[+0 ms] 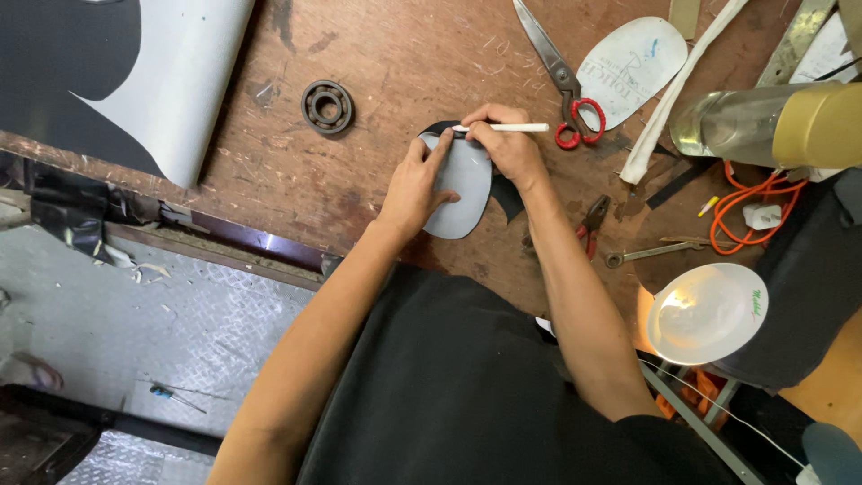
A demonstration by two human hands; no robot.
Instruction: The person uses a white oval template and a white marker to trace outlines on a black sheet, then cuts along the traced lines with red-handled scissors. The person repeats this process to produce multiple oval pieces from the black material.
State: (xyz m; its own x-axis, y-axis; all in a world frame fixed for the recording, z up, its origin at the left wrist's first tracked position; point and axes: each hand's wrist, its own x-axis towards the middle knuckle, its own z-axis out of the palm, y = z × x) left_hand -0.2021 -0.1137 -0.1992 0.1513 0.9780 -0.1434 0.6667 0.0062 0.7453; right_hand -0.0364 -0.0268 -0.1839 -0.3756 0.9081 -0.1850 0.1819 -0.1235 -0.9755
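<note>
My left hand (420, 184) presses flat on a grey sole-shaped template (467, 193) that lies on a piece of black material (509, 196) on the worn wooden workbench (377, 54). My right hand (507, 142) holds a white pen (516, 127) with its tip at the template's top edge. Both forearms reach in from below.
Red-handled scissors (564, 83) and a white sole-shaped pattern (633, 58) lie just beyond my right hand. A metal bearing (327, 107) sits to the left, small pliers (593, 224) and a lit lamp (707, 312) to the right. A grey-and-black sheet roll (171, 81) lies at far left.
</note>
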